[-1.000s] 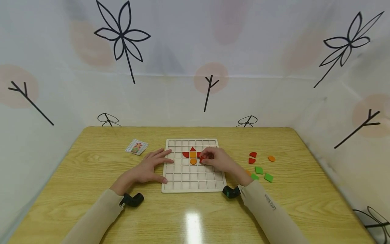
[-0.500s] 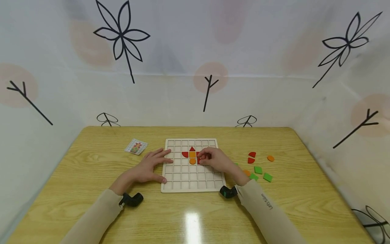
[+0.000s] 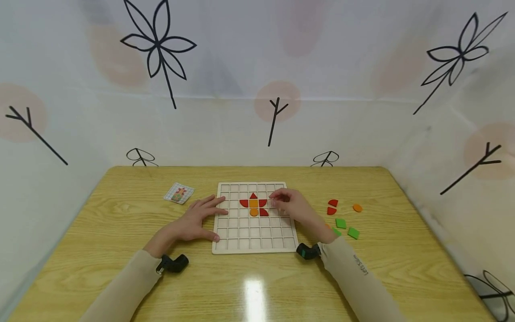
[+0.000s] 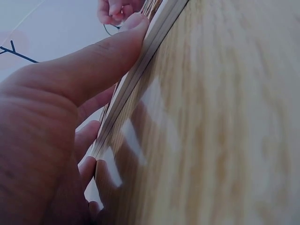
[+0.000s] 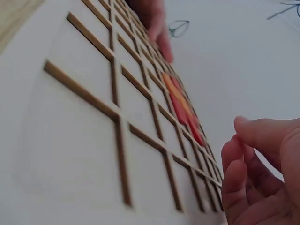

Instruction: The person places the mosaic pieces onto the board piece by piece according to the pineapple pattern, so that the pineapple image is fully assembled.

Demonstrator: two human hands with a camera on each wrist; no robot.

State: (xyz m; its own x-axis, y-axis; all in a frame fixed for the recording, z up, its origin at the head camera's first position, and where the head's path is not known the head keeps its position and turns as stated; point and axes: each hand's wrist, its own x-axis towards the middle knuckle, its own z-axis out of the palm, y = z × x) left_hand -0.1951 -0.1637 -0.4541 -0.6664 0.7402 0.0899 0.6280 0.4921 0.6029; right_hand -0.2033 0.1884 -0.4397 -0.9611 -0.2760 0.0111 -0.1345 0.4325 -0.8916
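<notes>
Board in every view, card in head only

Wood-grain table; on it gridded board, card, loose tiles

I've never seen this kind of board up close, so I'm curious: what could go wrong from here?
The right grip is close to the red pieces on the grid board and might brush one out of place. The left grip rests on the board's edge; a push there could shift it. The right sleeve lies near the loose green tiles and may sweep them.
</notes>
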